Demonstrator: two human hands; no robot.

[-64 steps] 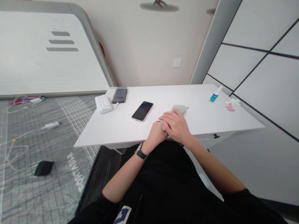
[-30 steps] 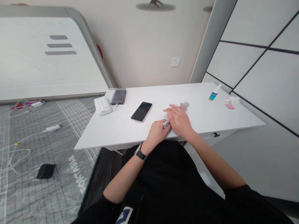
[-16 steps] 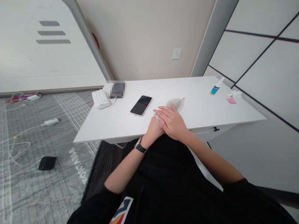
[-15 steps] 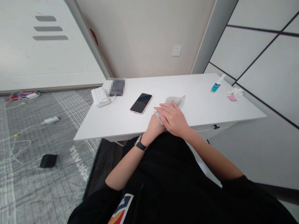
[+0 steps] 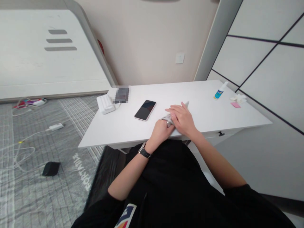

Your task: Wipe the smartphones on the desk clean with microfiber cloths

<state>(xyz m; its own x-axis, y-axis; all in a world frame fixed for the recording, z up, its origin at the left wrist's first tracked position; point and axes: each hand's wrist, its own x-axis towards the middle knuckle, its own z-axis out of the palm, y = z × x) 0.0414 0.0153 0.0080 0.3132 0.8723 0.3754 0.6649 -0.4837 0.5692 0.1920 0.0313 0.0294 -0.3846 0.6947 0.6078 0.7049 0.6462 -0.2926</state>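
Pale cloth (image 5: 167,117): centre of frame, between the two hands, over the near side of the white table (image 5: 123,131). Looks bunched or folded; one corner pokes out past the right hand's fingertips.

Nearest: black top (image 5: 171,186), bottom centre. Watch (image 5: 144,152) on the left wrist, dark strap.

Left hand (image 5: 161,131): back up, fingers curled in, seemingly closed on the near end of the cloth. Small shiny metal bit (image 5: 168,123) shows at its fingers; ring or held piece, cannot tell.

Right hand (image 5: 183,119): laid across the cloth, fingers mostly straight, thumb tucked down toward the left hand. Palm side hidden; cannot tell whether it grips or only presses.

Progress, as judged: handling under way, not finished. Done: cloth off the tabletop and in the hands, both hands on it. Left: cloth not set down, neither hand free. Whatever it may wrap is covered, so how much handling remains cannot be read.

Beyond the hands: phone (image 5: 145,110), dark screen up, left of centre, apart from both hands. White case (image 5: 105,104) farther left at the table edge, beside a blurred-out dark item (image 5: 122,95). Right of frame: bottle (image 5: 218,94), blue label, tilted in view; pink square (image 5: 235,104) just by crumpled white scraps (image 5: 239,98).

Farthest: wall socket (image 5: 180,58), upper centre-right.
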